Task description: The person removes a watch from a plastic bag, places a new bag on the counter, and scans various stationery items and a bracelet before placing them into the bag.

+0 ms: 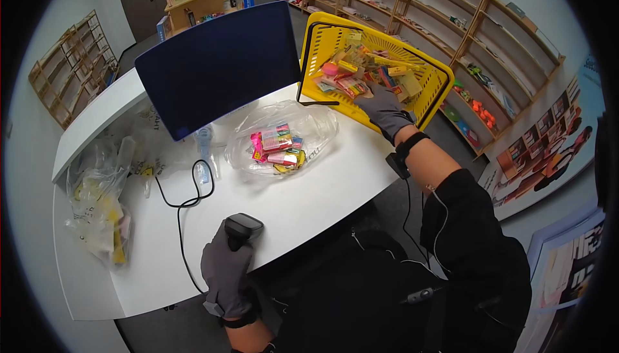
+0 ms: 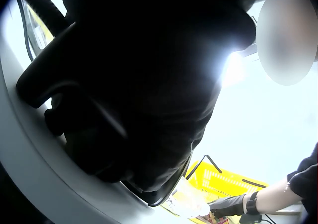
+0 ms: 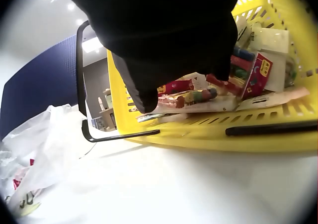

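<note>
Our right hand (image 1: pixel 387 113) is down in the yellow basket (image 3: pixel 198 138), with small packets (image 3: pixel 259 76) just under and beyond its fingers; can't tell if it's pinching one. They look light, soft, probably slippery, so we'd grab an edge. Labels unreadable. Our left hand (image 1: pixel 225 266) grips a black device (image 1: pixel 244 225).

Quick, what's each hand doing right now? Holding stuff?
Left grey-gloved hand: closed, holding a black plastic handheld scanner.
Right grey-gloved hand: among small colourful packets in the yellow slotted plastic basket; can't tell whether it's holding any.
</note>
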Demonstrator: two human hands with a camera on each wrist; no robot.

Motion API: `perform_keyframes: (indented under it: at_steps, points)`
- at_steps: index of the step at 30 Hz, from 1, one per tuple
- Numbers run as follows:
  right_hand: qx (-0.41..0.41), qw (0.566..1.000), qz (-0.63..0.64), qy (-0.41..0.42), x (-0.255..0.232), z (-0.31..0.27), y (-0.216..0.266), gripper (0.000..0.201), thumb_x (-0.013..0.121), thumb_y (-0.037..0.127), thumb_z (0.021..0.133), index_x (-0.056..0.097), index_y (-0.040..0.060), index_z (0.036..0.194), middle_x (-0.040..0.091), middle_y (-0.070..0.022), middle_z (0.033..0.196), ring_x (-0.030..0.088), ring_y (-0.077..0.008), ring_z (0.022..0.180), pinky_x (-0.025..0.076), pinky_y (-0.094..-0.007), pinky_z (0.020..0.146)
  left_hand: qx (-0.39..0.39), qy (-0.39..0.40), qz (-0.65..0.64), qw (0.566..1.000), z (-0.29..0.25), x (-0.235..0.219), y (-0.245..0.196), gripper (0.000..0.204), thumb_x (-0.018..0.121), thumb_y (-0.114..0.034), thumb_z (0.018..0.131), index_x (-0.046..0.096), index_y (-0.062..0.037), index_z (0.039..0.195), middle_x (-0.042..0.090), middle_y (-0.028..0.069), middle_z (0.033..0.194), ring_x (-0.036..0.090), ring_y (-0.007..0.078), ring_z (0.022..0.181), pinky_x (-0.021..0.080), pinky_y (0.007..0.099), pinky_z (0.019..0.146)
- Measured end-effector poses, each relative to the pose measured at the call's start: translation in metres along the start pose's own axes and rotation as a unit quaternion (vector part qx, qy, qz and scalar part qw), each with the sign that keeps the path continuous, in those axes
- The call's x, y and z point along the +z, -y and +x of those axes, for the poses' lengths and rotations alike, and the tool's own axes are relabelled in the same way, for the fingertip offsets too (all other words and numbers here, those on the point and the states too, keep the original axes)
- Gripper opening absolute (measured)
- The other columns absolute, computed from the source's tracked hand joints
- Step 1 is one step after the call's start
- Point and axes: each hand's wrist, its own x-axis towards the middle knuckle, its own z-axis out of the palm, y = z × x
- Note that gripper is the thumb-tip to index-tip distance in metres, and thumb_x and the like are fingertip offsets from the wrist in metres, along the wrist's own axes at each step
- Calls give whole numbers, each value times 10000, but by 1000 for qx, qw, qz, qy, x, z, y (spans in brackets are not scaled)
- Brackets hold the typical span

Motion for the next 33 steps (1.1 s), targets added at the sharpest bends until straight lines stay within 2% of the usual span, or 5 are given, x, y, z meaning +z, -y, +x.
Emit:
perform_keyframes:
  at_steps: [19,21,26,28,33]
  points:
    - [-8,955,-292,43,28,70,-9,506,682,417,1015,738,74,1384,817,-246,1161,796,-436,1117,633,-518,915,-33,-14,-6,999,6,5,-10,483,804,-239,812,822,-134,1283,847,148,959,813,369,895,613,452,804]
    - [-148,973,-167,-59,7,31,-9,425,678,393,1041,766,35,1254,815,-242,1084,796,-422,1045,617,-532,884,-48,-28,-16,998,6,6,-9,431,822,-214,827,833,-81,1237,846,147,952,820,313,887,606,411,825]
    - [-30,979,144,137,-42,-65,25,381,711,326,1039,744,21,1265,790,-176,993,781,-291,897,616,-428,845,-71,-17,-9,997,7,9,0,482,823,-251,808,828,-138,1276,840,161,950,809,398,893,616,470,798]
    - [63,863,413,285,-31,-95,24,426,711,255,1035,723,20,1390,783,-113,1021,744,-200,890,608,-339,829,-57,-19,-6,998,10,12,3,526,834,-248,813,809,-142,1328,837,164,944,808,396,890,619,467,794]
    - [77,813,400,416,4,-135,14,563,726,196,1032,650,4,1556,778,-81,1115,710,-137,920,589,-279,835,4,-26,-6,1000,8,12,-11,651,877,-224,818,750,-151,1452,838,165,979,811,385,912,629,456,805]
